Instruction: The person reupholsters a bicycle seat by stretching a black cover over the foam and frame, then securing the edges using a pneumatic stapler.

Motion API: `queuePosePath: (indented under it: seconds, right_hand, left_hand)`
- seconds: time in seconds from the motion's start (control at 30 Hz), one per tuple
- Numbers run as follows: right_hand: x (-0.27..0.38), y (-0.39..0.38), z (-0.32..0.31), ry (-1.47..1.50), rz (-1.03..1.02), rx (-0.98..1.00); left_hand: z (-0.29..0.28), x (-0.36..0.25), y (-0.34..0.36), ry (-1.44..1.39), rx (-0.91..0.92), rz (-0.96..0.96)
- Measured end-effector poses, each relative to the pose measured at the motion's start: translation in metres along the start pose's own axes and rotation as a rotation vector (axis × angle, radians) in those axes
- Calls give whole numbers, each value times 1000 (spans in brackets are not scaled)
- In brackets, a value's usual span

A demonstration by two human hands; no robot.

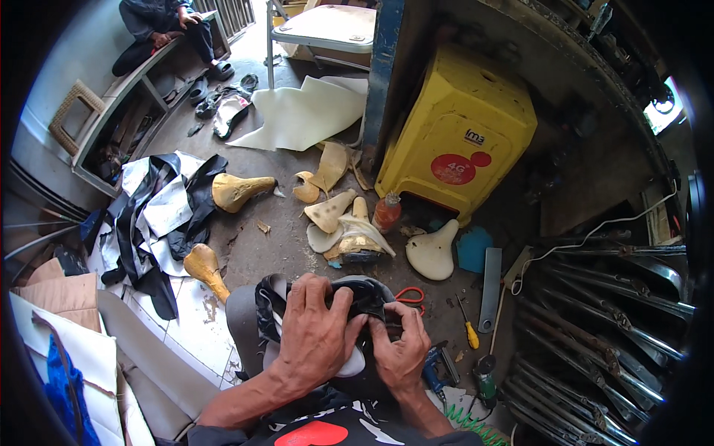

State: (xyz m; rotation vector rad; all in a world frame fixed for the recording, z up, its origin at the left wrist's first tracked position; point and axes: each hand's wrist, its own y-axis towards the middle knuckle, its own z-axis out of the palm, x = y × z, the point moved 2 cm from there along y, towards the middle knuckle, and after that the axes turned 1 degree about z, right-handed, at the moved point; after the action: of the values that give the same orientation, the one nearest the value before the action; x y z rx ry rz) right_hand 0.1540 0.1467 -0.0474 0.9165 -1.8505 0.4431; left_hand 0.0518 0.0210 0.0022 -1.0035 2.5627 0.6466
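Ahead and to your right, a yellow plastic stool stands on the floor. Black material lies bunched above your lap, between your hands. Your left hand curls its fingers onto it; your right hand pinches its edge. Rightward lies a yellow-handled screwdriver; red looped handles show just beyond your right hand.

Daylight pours in at the top, bleaching the folding chair; the right side falls dim (though the metal frames glint), and fisheye edges bend into black.
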Motion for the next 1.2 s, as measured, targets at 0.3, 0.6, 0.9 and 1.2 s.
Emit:
queuePosePath:
  seconds: [0.3, 0.6, 0.9, 1.2]
  right_hand:
    - [4, 35, -16, 4, -307, 69]
    - [18, 37, -20, -163, -517, 151]
    - [13, 19, -19, -182, -736, 184]
    - [21, 7, -24, -329, -649, 204]
  left_hand:
    - [-27, 8, 55, -72, 550, 62]
    - [7, 18, 20, -492, 366, -162]
    - [15, 25, -12, -689, 32, -222]
    - [25, 27, -18, -680, -61, -161]
